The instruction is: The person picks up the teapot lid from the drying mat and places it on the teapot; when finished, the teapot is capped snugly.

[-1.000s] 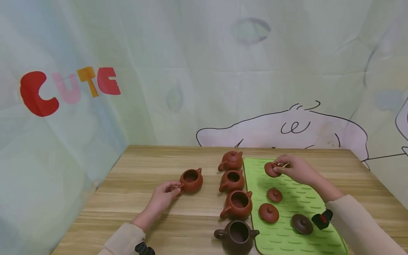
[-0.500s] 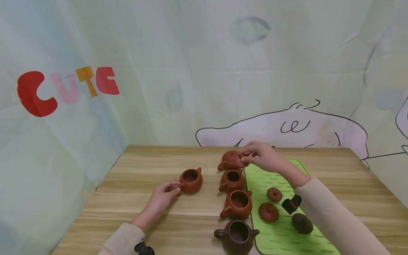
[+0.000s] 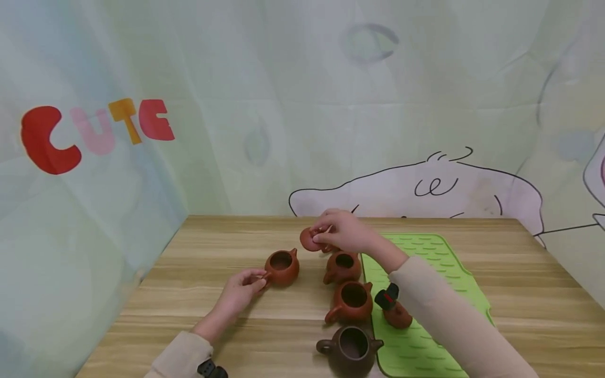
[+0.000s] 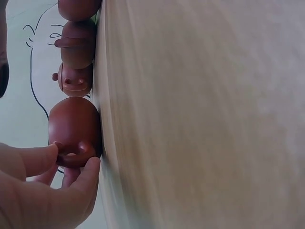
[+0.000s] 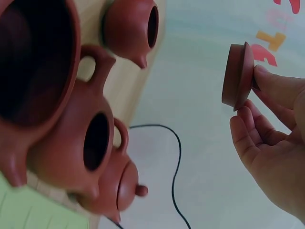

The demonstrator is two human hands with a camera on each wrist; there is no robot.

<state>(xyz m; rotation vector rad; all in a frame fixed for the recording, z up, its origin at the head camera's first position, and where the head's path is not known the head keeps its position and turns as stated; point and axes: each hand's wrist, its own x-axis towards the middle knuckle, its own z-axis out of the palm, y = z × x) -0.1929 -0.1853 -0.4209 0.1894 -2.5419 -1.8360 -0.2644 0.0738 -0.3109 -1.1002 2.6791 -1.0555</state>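
My left hand (image 3: pixel 238 291) pinches the handle of a reddish-brown clay teapot (image 3: pixel 282 277), which stands lidless on the wooden table, its spout pointing away. In the left wrist view, thumb and fingers close round the handle loop (image 4: pixel 78 156). My right hand (image 3: pixel 347 231) holds a matching round teapot lid (image 3: pixel 309 240) by its knob, up and to the right of that teapot. The right wrist view shows this lid (image 5: pixel 238 76) edge-on, its inner collar facing away from the palm. The teapot's dark opening (image 5: pixel 153 26) is uncovered.
Right of the held teapot runs a row: a lidded teapot (image 5: pixel 107 191), partly hidden in the head view by my right hand, two lidless reddish ones (image 3: pixel 341 270) (image 3: pixel 347 310), and a dark brown one (image 3: pixel 351 362). A green mat (image 3: pixel 425 249) bears a reddish lid (image 3: pixel 398 317); my sleeve covers part of it.
My right hand has carried the lid leftward from above the green mat, past the lidded teapot, toward the held teapot. The left hand and its teapot have stayed in place.
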